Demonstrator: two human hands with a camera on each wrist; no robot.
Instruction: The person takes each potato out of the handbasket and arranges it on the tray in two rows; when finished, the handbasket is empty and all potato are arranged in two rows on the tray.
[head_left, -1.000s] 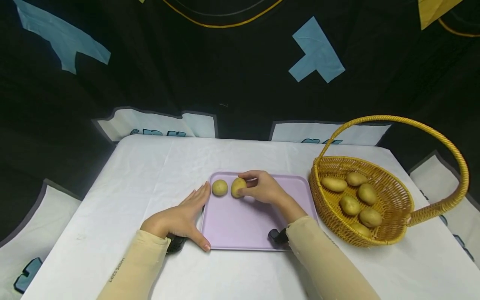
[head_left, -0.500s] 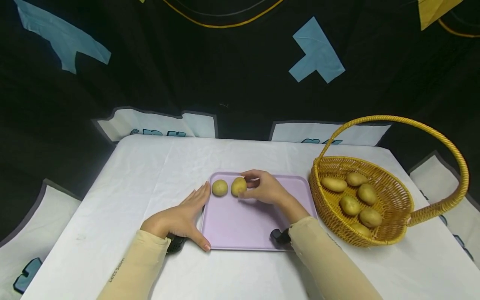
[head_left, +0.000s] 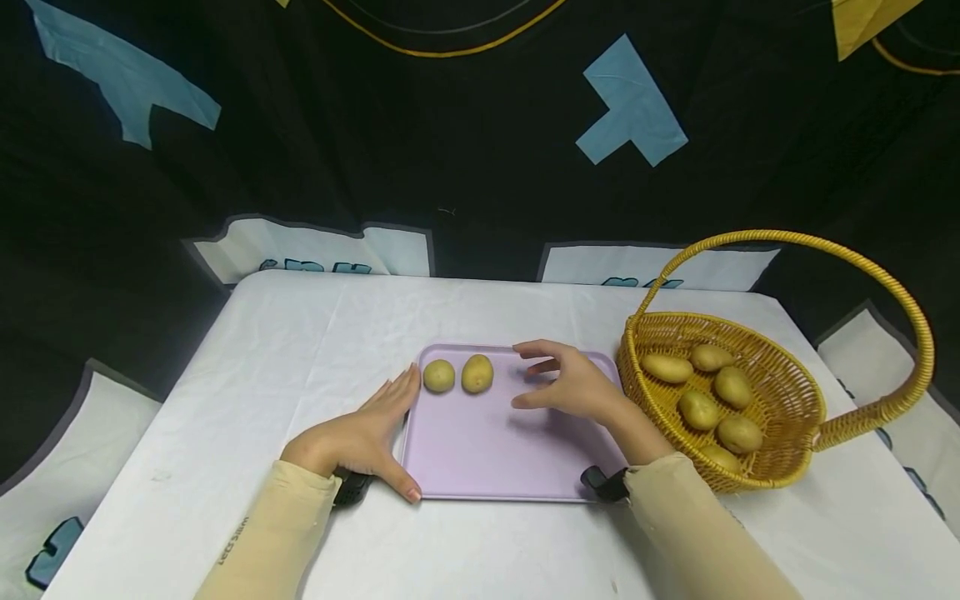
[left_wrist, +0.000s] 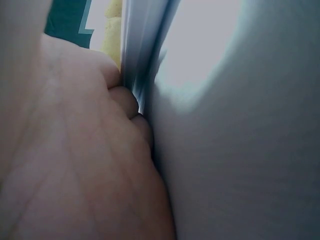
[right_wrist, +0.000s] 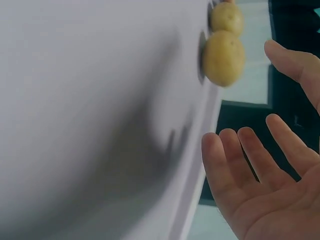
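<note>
In the head view, the person's left hand (head_left: 360, 442) lies spread wide along the left side of the lilac tray (head_left: 480, 454), thumb at the near corner, holding nothing else. This seems a sound brace; light, even pressure should stop the tray sliding without tipping it. Two potatoes sit side by side near the far left corner, a rounder potato (head_left: 438, 376) and a taller potato (head_left: 477, 374), just apart. The right hand (head_left: 566, 385) hangs over the tray, thumb and fingers parted, with nothing between them. Lifting it well above the rim would likely spare the row a knock. At the tray's right stands the wicker basket (head_left: 776, 379) with more potatoes (head_left: 699, 410) inside; its tall handle calls for a reach that clears it. In the left wrist view, the hand is against the tray's edge, though how firmly it presses cannot be told. In the right wrist view, the fingers stand wide and clear of both tray potatoes; for any next grasp, that width would best be closed gently, since smooth round skins may roll.
</note>
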